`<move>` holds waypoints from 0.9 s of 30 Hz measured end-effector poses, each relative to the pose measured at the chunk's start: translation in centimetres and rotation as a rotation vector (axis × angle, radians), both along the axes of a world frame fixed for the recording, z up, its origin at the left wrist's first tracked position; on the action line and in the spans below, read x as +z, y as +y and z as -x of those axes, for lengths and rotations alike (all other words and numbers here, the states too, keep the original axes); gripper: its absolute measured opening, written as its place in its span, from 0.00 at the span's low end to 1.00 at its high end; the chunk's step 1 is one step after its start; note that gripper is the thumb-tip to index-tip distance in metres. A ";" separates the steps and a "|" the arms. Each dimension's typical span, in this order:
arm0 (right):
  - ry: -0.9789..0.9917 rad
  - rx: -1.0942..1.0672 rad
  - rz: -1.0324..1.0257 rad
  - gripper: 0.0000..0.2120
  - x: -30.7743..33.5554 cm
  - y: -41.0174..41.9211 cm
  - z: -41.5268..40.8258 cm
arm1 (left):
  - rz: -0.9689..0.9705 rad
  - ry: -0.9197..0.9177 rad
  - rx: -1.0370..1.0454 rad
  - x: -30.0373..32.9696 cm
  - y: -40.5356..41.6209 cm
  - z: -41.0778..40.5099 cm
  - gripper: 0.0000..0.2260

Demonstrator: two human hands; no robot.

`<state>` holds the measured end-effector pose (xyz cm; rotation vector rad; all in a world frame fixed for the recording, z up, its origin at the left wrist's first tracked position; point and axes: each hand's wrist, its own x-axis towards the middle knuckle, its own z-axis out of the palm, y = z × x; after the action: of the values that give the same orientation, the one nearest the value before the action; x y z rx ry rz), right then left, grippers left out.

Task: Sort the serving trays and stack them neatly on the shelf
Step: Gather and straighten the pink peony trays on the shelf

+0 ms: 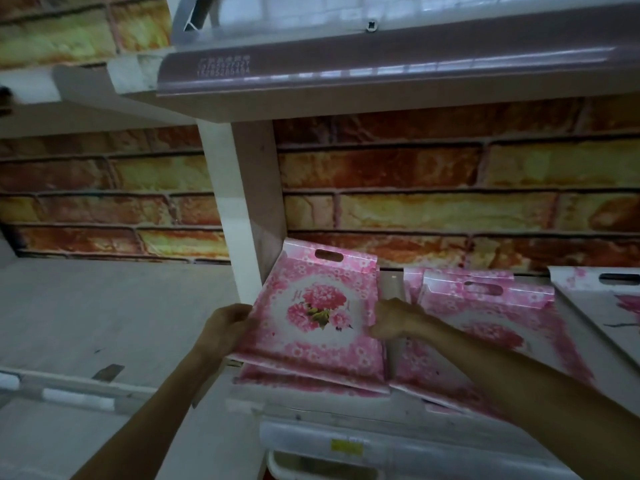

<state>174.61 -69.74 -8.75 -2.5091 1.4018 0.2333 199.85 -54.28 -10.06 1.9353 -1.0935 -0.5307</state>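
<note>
Pink floral tray (320,315), held tilted between both hands, far handle slot raised toward the brick-pattern wall (433,188), near edge low over the shelf (346,407). Gripped on its left edge by the left hand (230,327), fingers curled round the rim. Grasped on its right edge by the right hand (393,322), thumb on the face, fingers hidden behind.

Directly beneath the held tray, between the two hands: another pink tray (304,381), lying on the shelf, only its near edge showing.

Just right of the right hand and under its forearm: a second pile of pink trays (485,327), leaning back, handle slots uppermost, at least two deep; exact count impossible to tell.

Farther right of that hand, at the frame edge: a white tray with a pink flower print (602,306), tilted, partly cut off.

Just beyond the left hand: white upright post (249,209) of the shelving, the held tray's far left corner close against it.

Above both hands: upper shelf (381,64) with a glossy mauve front strip bearing small printed numbers, not legible.

Below the right forearm: clear price-tag rail (346,445) with a yellow label.
</note>
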 end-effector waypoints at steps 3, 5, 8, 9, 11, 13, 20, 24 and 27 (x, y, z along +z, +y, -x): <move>0.075 0.010 0.051 0.19 0.2 0.0 0.1 | -0.040 -0.044 0.007 -1.0 -0.1 0.4 0.20; 0.100 0.017 0.055 0.18 0.1 0.0 0.1 | -0.069 -0.088 0.008 -1.7 -0.2 0.4 0.20; 0.112 0.027 0.051 0.17 0.1 0.0 0.2 | -0.116 -0.188 -0.002 -2.6 -0.5 0.4 0.16; 0.117 0.030 0.056 0.16 0.0 -0.1 0.3 | -0.120 -0.225 -0.006 -2.8 -0.5 0.5 0.14; 0.126 0.041 0.071 0.15 -0.1 -0.1 0.3 | -0.126 -0.282 -0.019 -3.4 -0.6 0.5 0.13; 0.139 0.052 0.080 0.14 -0.2 0.1 0.2 | -0.140 -0.309 -0.015 -3.8 -0.6 0.5 0.13; 0.055 0.135 0.184 0.16 0.2 0.4 1.7 | -0.207 -0.455 -0.037 -3.4 -1.1 0.4 0.14; -0.210 0.119 0.281 0.15 2.0 -0.2 4.6 | -0.067 -0.454 -0.049 -2.1 -2.4 1.5 0.14; -0.395 0.127 0.305 0.13 3.7 0.3 8.4 | 0.095 -0.397 -0.099 -0.6 -3.8 4.1 0.11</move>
<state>166.23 -69.45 -5.06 -2.6864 1.1906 -0.4640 195.80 -58.06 -10.62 1.9577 -1.4412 -0.1418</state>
